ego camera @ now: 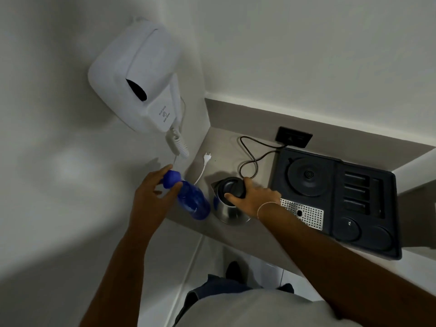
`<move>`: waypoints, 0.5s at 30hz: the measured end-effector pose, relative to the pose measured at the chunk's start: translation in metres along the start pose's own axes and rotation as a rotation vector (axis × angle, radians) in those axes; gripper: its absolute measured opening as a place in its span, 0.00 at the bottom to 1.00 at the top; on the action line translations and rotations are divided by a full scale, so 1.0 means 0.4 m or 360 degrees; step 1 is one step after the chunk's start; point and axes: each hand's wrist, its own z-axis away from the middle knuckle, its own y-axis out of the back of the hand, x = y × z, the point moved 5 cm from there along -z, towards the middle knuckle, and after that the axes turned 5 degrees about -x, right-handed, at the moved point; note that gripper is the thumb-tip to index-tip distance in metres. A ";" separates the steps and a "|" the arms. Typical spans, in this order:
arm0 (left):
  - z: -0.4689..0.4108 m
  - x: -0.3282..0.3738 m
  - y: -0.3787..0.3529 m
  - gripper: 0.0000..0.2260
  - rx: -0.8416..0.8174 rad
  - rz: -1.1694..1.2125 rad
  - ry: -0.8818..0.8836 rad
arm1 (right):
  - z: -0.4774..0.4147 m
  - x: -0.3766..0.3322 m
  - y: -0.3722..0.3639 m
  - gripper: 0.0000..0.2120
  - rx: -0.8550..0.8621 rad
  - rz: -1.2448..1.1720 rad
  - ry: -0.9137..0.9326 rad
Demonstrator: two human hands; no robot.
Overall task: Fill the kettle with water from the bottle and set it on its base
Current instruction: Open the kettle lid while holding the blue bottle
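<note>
A blue plastic bottle [192, 199] with a blue cap stands on the grey counter [221, 147] near its left front corner. My left hand [155, 187] is around the bottle's cap and neck. Just to the right stands a steel kettle [230, 210] with a black lid. My right hand [254, 197] rests on the kettle's top, thumb on the lid and fingers over the handle side. The round black kettle base [308, 177] sits in the dark tray [368, 241] to the right, with nothing on it.
A white wall-mounted hair dryer [134, 86] hangs above left, its white plug [207, 156] lying loose on the counter. A black cord [250, 159] runs from the base to a wall socket [294, 137]. A perforated metal drip plate [304, 212] lies in the tray.
</note>
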 end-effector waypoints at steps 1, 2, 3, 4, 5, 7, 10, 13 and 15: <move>0.009 -0.012 0.010 0.24 0.0097 0.0007 0.0040 | -0.006 -0.002 0.004 0.46 -0.0037 0.0065 -0.0043; 0.021 -0.026 0.019 0.24 0.0185 -0.0044 0.0073 | -0.011 -0.005 0.007 0.47 -0.0085 0.0114 -0.0074; 0.037 -0.041 0.022 0.23 0.0247 -0.0147 0.0078 | -0.014 -0.008 0.009 0.48 -0.0133 0.0137 -0.0093; 0.055 -0.062 0.015 0.23 0.0271 -0.0261 0.0060 | -0.017 -0.009 0.007 0.48 -0.0164 0.0132 -0.0105; 0.073 -0.082 0.003 0.23 0.0273 -0.0331 0.0037 | -0.018 -0.009 0.007 0.48 -0.0167 0.0103 -0.0106; 0.099 -0.141 -0.037 0.23 0.0200 -0.0265 0.0081 | -0.020 -0.006 0.001 0.46 -0.0111 -0.0003 -0.0094; 0.112 -0.249 -0.109 0.23 0.0026 -0.0133 0.0305 | -0.017 0.000 -0.009 0.46 -0.0001 -0.0214 -0.0067; 0.093 -0.311 -0.170 0.13 -0.0130 -0.0060 0.0475 | -0.007 0.001 -0.011 0.44 0.0064 -0.0274 -0.0037; 0.067 -0.335 -0.201 0.05 -0.0189 -0.0076 0.0462 | -0.004 -0.003 -0.009 0.42 0.0086 -0.0287 -0.0036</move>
